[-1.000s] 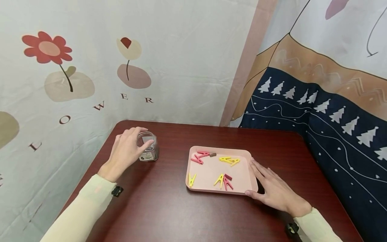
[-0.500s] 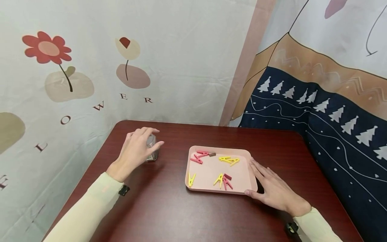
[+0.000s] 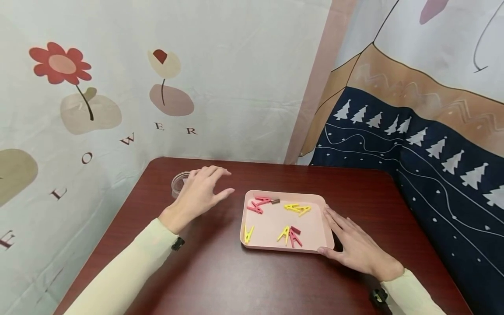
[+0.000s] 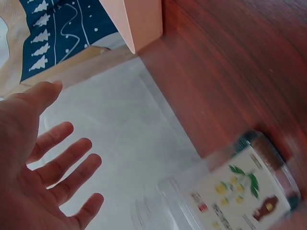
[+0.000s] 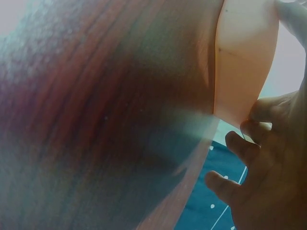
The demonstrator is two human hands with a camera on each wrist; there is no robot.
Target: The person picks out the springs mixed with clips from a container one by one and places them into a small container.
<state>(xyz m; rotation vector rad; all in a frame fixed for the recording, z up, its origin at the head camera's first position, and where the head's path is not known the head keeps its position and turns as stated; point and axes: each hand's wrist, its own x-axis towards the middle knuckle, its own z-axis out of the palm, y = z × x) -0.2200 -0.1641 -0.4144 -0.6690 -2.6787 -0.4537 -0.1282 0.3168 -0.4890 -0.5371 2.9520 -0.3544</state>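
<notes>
My left hand [image 3: 201, 192] hovers above the table between a clear jar and a pink tray [image 3: 271, 222], fingers spread and holding nothing. The jar [image 3: 178, 183] is partly hidden behind that hand in the head view; in the left wrist view the labelled jar [image 4: 240, 187] stands apart from the fingertips. On the tray lie red clothespins [image 3: 256, 209] and yellow clothespins [image 3: 291, 206]. A small brown ribbed piece [image 3: 275, 201] and a dark red one [image 3: 295, 230] lie there too. My right hand [image 3: 358, 249] rests with extended fingers and thumb against the tray's right side.
The dark red-brown wooden table [image 3: 220, 275] lies beneath everything. A pale printed curtain [image 3: 236, 87] hangs along its back and left, and a navy tree-patterned cloth [image 3: 362, 144] stands at the right.
My left hand has moved right, away from the jar and toward the tray, uncovering the jar's left side. The right hand, tray and clothespins stay in place.
</notes>
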